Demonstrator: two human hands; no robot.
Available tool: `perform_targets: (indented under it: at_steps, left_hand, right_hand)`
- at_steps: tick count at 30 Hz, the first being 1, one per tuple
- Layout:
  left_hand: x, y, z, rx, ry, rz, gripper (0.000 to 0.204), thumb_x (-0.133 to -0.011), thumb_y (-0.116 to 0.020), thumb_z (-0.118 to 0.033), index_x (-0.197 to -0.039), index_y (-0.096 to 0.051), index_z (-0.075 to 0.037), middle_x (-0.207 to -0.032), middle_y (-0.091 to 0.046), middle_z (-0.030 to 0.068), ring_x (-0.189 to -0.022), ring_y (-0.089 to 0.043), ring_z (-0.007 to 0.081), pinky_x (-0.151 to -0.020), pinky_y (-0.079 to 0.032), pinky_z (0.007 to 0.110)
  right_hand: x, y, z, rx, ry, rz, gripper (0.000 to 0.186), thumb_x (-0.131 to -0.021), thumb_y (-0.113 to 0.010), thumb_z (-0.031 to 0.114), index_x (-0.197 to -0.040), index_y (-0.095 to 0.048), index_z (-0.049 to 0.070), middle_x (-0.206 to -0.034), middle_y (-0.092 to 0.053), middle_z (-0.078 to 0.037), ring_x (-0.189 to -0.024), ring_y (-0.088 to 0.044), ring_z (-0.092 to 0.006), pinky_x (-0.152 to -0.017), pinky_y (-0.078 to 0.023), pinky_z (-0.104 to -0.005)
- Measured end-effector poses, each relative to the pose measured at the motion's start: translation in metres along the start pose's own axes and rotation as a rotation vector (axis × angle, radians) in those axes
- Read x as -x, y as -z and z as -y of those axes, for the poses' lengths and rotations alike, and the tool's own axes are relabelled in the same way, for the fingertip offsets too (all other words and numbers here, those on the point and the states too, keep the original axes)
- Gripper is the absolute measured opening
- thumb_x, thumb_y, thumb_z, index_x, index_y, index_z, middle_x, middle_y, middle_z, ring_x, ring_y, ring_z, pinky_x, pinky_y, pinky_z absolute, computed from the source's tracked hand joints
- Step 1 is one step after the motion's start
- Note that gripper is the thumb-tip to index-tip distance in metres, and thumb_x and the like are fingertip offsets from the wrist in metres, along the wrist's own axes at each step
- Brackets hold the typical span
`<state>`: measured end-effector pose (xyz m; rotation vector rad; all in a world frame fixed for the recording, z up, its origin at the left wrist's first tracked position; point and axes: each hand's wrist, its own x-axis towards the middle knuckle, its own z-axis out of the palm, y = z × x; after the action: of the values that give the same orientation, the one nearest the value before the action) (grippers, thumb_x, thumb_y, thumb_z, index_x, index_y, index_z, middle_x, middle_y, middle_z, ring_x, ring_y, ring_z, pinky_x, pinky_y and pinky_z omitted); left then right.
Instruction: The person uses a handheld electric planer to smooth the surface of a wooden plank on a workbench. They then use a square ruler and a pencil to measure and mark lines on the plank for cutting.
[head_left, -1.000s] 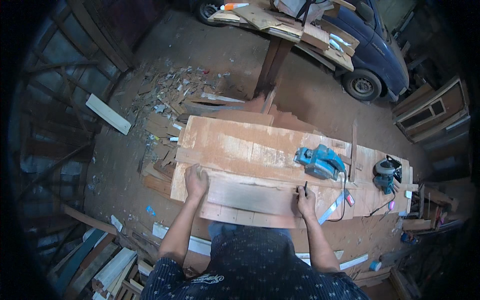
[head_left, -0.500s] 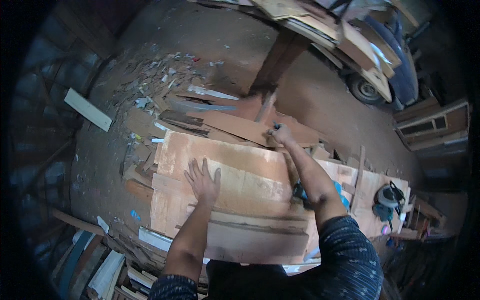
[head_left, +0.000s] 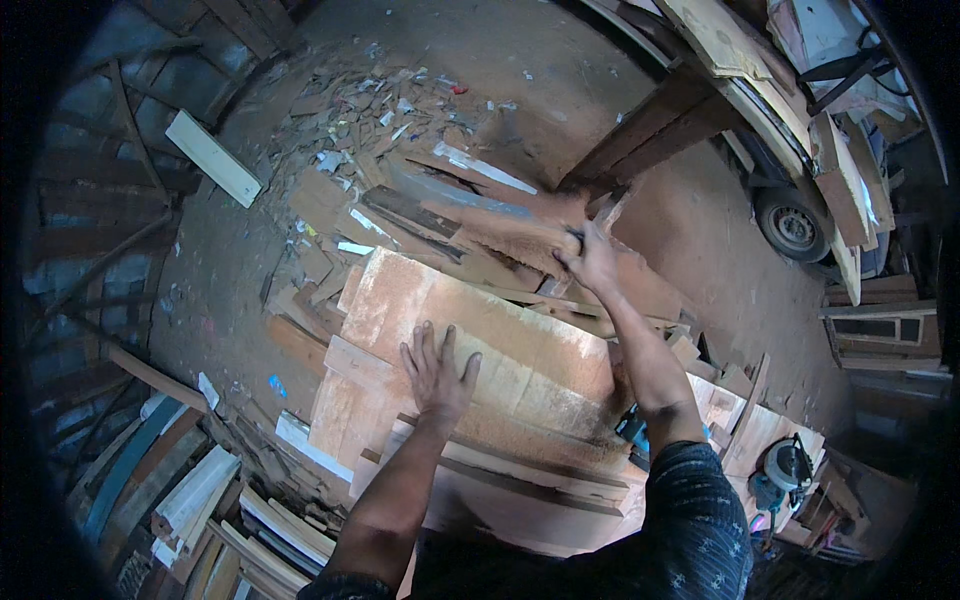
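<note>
My left hand (head_left: 436, 375) lies open, fingers spread, on a pale, dust-streaked plywood panel (head_left: 385, 300) on the workbench. My right hand (head_left: 590, 258) reaches beyond the panel's far edge, fingers bent among brown scrap boards (head_left: 505, 240); a small dark thing shows at the fingers, too unclear to name. Narrow wooden strips (head_left: 520, 475) lie across the bench's near side. A blue power planer (head_left: 633, 430) is partly hidden behind my right forearm. A circular saw (head_left: 782, 470) rests at the bench's right end.
A post (head_left: 650, 130) rises behind the bench, beside a raised pile of boards (head_left: 840, 180) over a parked vehicle's wheel (head_left: 790, 225). Offcuts (head_left: 350, 120) litter the floor at the back. Stacked timber (head_left: 190, 495) is at lower left; a framed panel (head_left: 880, 335) leans at right.
My right hand has moved from the bench's near side to past its far edge. My left hand has shifted onto the panel and spread open. The view has turned.
</note>
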<state>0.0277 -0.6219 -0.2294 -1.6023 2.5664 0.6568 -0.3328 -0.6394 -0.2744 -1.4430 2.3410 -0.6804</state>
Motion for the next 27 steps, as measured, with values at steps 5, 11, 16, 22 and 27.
perform_targets:
  at_steps: [5, 11, 16, 22, 27]
  left_hand:
    - [-0.003, -0.002, -0.001, 0.014, -0.054, -0.018, 0.073, -0.100, -0.054, -0.056, -0.155, -0.046, -0.009, -0.165, -0.028, 0.0250, -0.158, -0.014, 0.0384, -0.127, -0.002, 0.061]
    - [0.001, 0.004, 0.002, 0.019, -0.082, -0.046, 0.071, -0.101, -0.052, -0.056, -0.155, -0.046, -0.009, -0.164, -0.030, 0.0259, -0.158, -0.016, 0.0390, -0.127, -0.003, 0.061]
    - [0.007, -0.004, 0.008, 0.018, -0.074, -0.082, 0.071, -0.101, -0.052, -0.055, -0.155, -0.046, -0.009, -0.164, -0.030, 0.0251, -0.157, -0.016, 0.0387, -0.127, -0.003, 0.062]
    - [0.010, -0.008, 0.008, 0.042, -0.098, -0.084, 0.068, -0.104, -0.048, -0.055, -0.155, -0.046, -0.010, -0.164, -0.030, 0.0243, -0.157, -0.019, 0.0376, -0.127, -0.005, 0.061]
    - [-0.033, -0.069, 0.090, 1.847, 0.247, -0.129, 0.074, -0.106, -0.036, -0.063, -0.156, -0.043, -0.009, -0.168, -0.025, 0.0189, -0.154, -0.025, 0.0364, -0.125, -0.019, 0.060]
  right_hand:
    - [-0.022, 0.008, 0.038, 0.238, 0.490, 0.135, 0.025, -0.090, -0.067, 0.016, -0.106, -0.054, 0.003, -0.103, -0.055, -0.018, -0.102, -0.055, -0.0392, -0.087, -0.052, -0.0490]
    - [-0.008, 0.023, 0.070, 0.013, 0.267, 0.071, 0.042, -0.086, -0.078, 0.031, -0.101, -0.053, 0.001, -0.098, -0.057, -0.021, -0.096, -0.056, -0.0416, -0.085, -0.048, -0.0502]
    - [0.019, 0.135, 0.172, -0.091, 0.008, -0.143, 0.048, -0.086, -0.082, 0.036, -0.101, -0.056, -0.002, -0.098, -0.062, -0.020, -0.092, -0.062, -0.0328, -0.085, -0.050, -0.0423]
    - [0.172, 0.239, 0.163, -0.706, -0.259, -0.579, 0.035, -0.089, -0.080, 0.024, -0.109, -0.063, 0.001, -0.098, -0.064, -0.004, -0.091, -0.063, -0.0175, -0.087, -0.051, -0.0342]
    - [0.270, 0.241, 0.176, -1.298, -0.484, -0.426, 0.046, -0.095, -0.069, 0.032, -0.128, -0.063, 0.001, -0.125, -0.070, -0.011, -0.119, -0.066, -0.0236, -0.107, -0.049, -0.0375]
